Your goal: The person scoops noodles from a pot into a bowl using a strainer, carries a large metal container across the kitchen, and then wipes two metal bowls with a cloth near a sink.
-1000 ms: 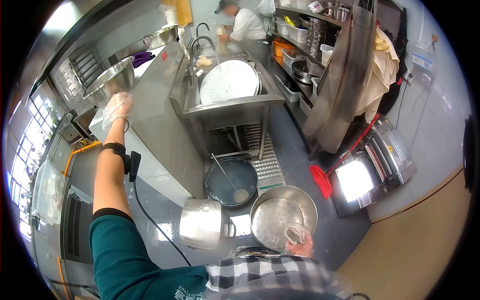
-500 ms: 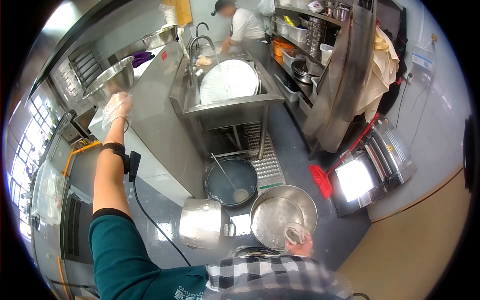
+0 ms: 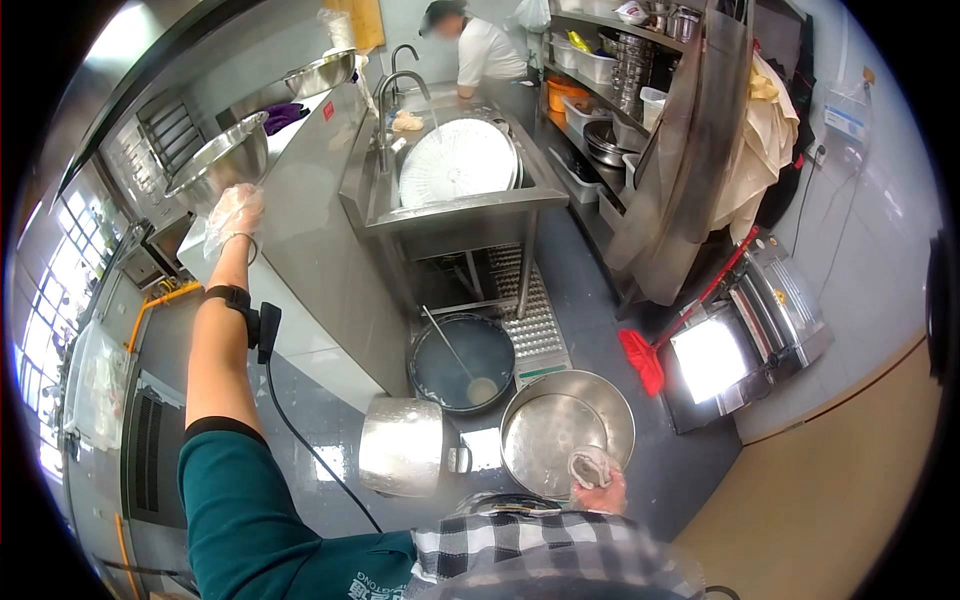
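My left hand [image 3: 236, 212], in a clear plastic glove, reaches out to the left and is closed against the near side of a large metal bowl [image 3: 222, 168] at the end of the counter. Its fingertips are partly hidden. Low in front of me, my right hand [image 3: 600, 496] grips a bunched, pale cloth [image 3: 592, 466] at the near rim of a wide, round metal pot [image 3: 545, 425] on the floor. A little water or wet shine shows on the pot's bottom.
Beside the pot are a dark tub of water [image 3: 440, 375] with a ladle and a metal container [image 3: 402, 447]. A sink [image 3: 375, 215] holds a white round lid [image 3: 458, 163]. Another person [image 3: 490, 50] stands behind it. A red broom [image 3: 641, 362] leans right.
My hands, the bowl and the cloth look unchanged. At the back, the other person's head and arm have shifted slightly.
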Demonstrator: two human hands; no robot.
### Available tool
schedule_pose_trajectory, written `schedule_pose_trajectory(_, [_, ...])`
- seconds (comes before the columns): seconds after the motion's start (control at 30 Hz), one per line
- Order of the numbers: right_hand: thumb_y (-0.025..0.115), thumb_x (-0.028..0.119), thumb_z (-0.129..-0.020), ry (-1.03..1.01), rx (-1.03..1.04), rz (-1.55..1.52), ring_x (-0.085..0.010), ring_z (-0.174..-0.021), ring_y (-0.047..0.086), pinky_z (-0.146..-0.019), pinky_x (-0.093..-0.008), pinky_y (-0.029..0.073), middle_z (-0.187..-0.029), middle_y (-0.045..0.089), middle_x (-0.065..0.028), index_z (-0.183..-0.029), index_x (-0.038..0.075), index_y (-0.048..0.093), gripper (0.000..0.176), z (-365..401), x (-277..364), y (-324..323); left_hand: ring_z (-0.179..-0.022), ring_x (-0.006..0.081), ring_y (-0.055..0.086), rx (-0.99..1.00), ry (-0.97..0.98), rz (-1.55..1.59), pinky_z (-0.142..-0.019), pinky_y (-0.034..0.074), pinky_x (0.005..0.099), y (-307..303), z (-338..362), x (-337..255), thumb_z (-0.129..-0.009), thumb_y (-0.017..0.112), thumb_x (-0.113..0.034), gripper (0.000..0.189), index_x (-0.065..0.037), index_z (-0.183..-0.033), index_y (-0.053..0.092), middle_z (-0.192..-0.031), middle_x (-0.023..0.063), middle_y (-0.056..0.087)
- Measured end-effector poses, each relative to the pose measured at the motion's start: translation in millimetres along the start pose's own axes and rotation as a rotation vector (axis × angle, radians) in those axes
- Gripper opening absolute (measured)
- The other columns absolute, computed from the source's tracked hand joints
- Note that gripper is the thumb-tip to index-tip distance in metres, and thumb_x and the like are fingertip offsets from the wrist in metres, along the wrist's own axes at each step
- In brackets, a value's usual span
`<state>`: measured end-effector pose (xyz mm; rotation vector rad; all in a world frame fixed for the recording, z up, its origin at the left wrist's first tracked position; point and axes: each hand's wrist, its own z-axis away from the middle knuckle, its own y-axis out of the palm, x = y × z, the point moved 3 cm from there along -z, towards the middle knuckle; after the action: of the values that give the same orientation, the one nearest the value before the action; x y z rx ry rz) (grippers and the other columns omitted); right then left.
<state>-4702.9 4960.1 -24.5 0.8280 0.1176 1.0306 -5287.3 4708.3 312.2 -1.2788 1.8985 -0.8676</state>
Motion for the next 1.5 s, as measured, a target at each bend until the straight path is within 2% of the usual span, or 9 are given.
schedule_pose_trajectory(0.17, [0.04,0.023,-0.08,0.023,0.035,-0.025,-0.0253,-0.105,0.046,-0.086,-0.0411,0.037,-0.114,0.048,-0.0113,-0.113,0.004,0.046,0.038,-11,1,-12,-0.087,0.0345,0.057,0.019,-0.013,0.019,-0.074,0.045,0.0427,-3,1,-3,-0.074,0.043,-0.03,0.03,-0.012,-0.087,0.063,-0.092,0.0151,0.06])
schedule_pose_trajectory(0.27, [0.041,0.023,-0.08,0.013,0.04,0.005,-0.0244,-0.104,0.046,-0.085,-0.0403,0.037,-0.114,0.048,-0.0104,-0.113,0.004,0.046,0.038,-15,3,-18,-0.085,0.0316,0.058,0.019,-0.002,-0.025,-0.074,0.046,0.0402,1,-2,-1,-0.074,0.045,-0.032,0.029,-0.014,-0.087,0.064,-0.092,0.012,0.061])
schedule_pose_trajectory(0.37, [0.043,0.03,-0.074,-0.046,0.095,0.156,-0.0263,-0.108,0.044,-0.08,-0.0446,0.032,-0.116,0.049,-0.0082,-0.113,0.01,0.047,0.044,-34,6,-37,-0.087,0.0316,0.058,0.062,-0.061,-0.025,-0.075,0.046,0.04,-3,-3,-3,-0.074,0.045,-0.032,0.029,-0.014,-0.087,0.064,-0.093,0.0124,0.061])
schedule_pose_trajectory(0.4, [0.043,0.029,-0.073,-0.271,0.219,0.551,-0.0262,-0.108,0.045,-0.08,-0.0445,0.032,-0.116,0.05,-0.0079,-0.112,0.01,0.048,0.044,-33,8,-35,-0.087,0.0317,0.058,0.053,-0.057,-0.019,-0.075,0.046,0.0399,-1,-4,-2,-0.074,0.046,-0.032,0.029,-0.013,-0.087,0.064,-0.093,0.0125,0.06])
schedule_pose_trajectory(0.47, [0.042,0.027,-0.073,-0.146,0.231,0.333,-0.0252,-0.106,0.046,-0.079,-0.0439,0.033,-0.113,0.052,-0.0072,-0.11,0.008,0.05,0.041,-25,7,-26,-0.087,0.0318,0.057,0.047,-0.055,-0.013,-0.075,0.046,0.0398,0,-3,1,-0.074,0.046,-0.033,0.029,-0.013,-0.086,0.064,-0.094,0.0127,0.06])
schedule_pose_trajectory(0.6, [0.04,0.019,-0.08,-0.245,0.307,0.55,-0.0241,-0.105,0.047,-0.086,-0.0407,0.04,-0.111,0.051,-0.0108,-0.111,0.001,0.047,0.036,-12,7,-14,-0.086,0.0323,0.057,0.033,-0.042,0.019,-0.074,0.045,0.04,-3,1,-1,-0.074,0.046,-0.033,0.03,-0.013,-0.086,0.064,-0.092,0.0131,0.06])
schedule_pose_trajectory(0.67, [0.039,0.024,-0.08,-0.027,0.221,0.138,-0.0242,-0.106,0.047,-0.087,-0.0405,0.038,-0.113,0.05,-0.0101,-0.112,0.002,0.047,0.04,-15,4,-13,-0.085,0.0325,0.058,0.019,-0.036,0.019,-0.074,0.045,0.0401,-3,1,-1,-0.074,0.046,-0.033,0.03,-0.013,-0.085,0.064,-0.092,0.0132,0.061])
schedule_pose_trajectory(0.77, [0.037,0.026,-0.08,-0.005,0.127,0.059,-0.0249,-0.107,0.045,-0.088,-0.0407,0.035,-0.114,0.049,-0.0095,-0.113,0.003,0.046,0.042,-6,2,-6,-0.084,0.0326,0.058,0.052,-0.022,0.026,-0.073,0.045,0.0404,-2,0,-1,-0.074,0.045,-0.032,0.029,-0.013,-0.085,0.064,-0.091,0.0135,0.061])
schedule_pose_trajectory(1.5, [0.039,0.025,-0.08,0.004,0.084,-0.024,-0.025,-0.107,0.045,-0.088,-0.0411,0.035,-0.113,0.05,-0.0101,-0.111,0.003,0.047,0.039,-5,1,-13,-0.086,0.0317,0.058,0.043,-0.047,0.004,-0.075,0.045,0.0398,-7,4,-5,-0.075,0.046,-0.033,0.029,-0.014,-0.088,0.064,-0.092,0.0123,0.061])
